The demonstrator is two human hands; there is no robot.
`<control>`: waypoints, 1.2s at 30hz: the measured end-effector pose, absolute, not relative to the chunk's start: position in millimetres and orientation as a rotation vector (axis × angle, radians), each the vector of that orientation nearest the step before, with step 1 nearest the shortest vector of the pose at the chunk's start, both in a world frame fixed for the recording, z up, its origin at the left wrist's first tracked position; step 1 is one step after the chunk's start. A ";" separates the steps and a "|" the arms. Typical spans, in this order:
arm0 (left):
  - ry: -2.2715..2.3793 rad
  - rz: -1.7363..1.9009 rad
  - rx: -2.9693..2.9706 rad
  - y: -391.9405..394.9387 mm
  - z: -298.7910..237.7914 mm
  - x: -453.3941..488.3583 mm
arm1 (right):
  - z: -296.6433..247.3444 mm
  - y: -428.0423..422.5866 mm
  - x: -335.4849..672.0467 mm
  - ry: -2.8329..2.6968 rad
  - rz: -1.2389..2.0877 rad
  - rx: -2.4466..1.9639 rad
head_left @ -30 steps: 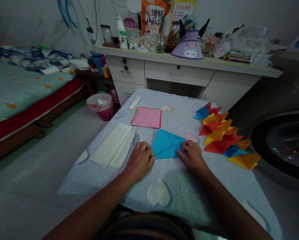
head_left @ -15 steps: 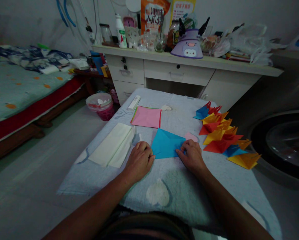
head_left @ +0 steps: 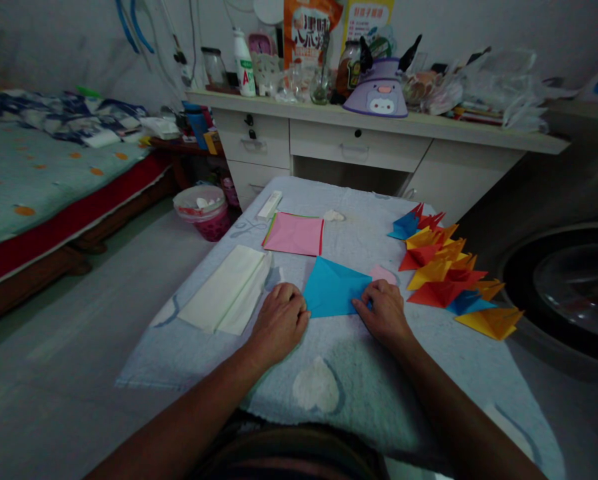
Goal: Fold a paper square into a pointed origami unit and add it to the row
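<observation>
A blue sheet of origami paper (head_left: 335, 290), partly folded with creases showing, lies on the cloth-covered table (head_left: 373, 400) between my hands. My left hand (head_left: 283, 315) is closed at its left corner, fingers curled in. At the right corner my right hand (head_left: 383, 308) pinches the edge between thumb and fingers. Just past that hand lies a small pink paper piece (head_left: 383, 273). A stack of square coloured paper (head_left: 295, 235), pink on top, sits beyond the blue sheet. Folded white tissue (head_left: 223, 290) rests left of my left hand.
Several folded paper cranes (head_left: 446, 280) in red, yellow and blue line the table's right side. A small white box (head_left: 269, 205) and a crumpled white scrap (head_left: 333, 215) lie toward the back. Beyond stands a white desk (head_left: 359, 143); a waste bin (head_left: 203, 212) is on the floor at left.
The view has shifted very slightly. My hands and the blue paper hold the same position.
</observation>
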State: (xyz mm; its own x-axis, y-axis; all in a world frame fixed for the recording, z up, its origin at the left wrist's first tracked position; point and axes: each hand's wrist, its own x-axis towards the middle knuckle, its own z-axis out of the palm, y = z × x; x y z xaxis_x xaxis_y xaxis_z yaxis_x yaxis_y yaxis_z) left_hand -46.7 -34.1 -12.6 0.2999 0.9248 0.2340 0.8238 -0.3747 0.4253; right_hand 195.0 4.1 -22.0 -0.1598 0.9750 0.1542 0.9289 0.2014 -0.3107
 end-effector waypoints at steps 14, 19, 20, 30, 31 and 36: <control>1.638 0.651 2.326 -34.9 -13.8 -46.0 | -23.5 1.6 193.4 -2.146 0.136 -1.794; 1.675 0.654 2.325 -35.1 -13.5 -46.0 | -13.6 -2.3 185.6 -2.200 0.054 -1.754; 1.679 0.654 2.317 -35.2 -13.0 -46.2 | -12.2 -2.5 184.1 -2.260 0.060 -1.707; 1.656 0.636 2.293 -35.4 -13.4 -48.1 | 0.4 -2.3 174.4 -2.584 0.271 -1.460; 1.655 0.632 2.296 -35.2 -13.9 -48.3 | 4.0 -3.4 170.8 -2.587 0.251 -1.506; 1.650 0.629 2.305 -35.0 -16.2 -49.7 | 11.7 -9.3 145.4 -2.541 0.078 -1.811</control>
State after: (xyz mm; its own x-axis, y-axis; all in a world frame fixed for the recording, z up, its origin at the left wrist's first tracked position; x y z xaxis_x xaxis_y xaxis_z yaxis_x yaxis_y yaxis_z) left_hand -49.7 -35.0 -16.2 0.2706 0.9406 0.2052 0.8386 -0.3350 0.4295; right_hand 145.4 -9.3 11.7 -0.3265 0.9451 -0.0125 0.9441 0.3255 -0.0525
